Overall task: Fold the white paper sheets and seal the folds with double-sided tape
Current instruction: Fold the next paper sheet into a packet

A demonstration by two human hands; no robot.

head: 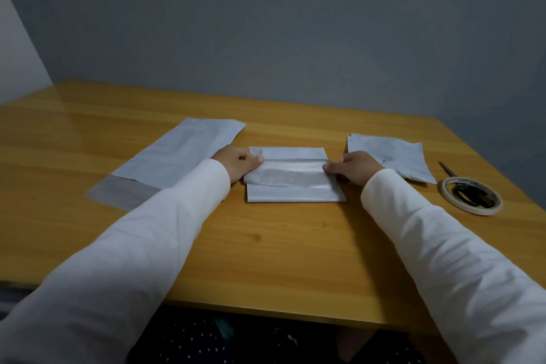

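From my head camera, the folded paper (pixel 295 179) lies mid-table (pixel 266 245). My left hand (pixel 236 163) pinches its raised flap at the left end, my right hand (pixel 353 167) pinches the right end, fingers curled on the paper. Flat sheets (pixel 177 154) lie left, a folded stack (pixel 390 157) right, then the tape roll (pixel 471 199) lying over scissors (pixel 461 186).

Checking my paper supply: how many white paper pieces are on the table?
3: an unfolded sheet at left, a folded one in the middle between both hands, another folded piece at right. It may hide more beneath.
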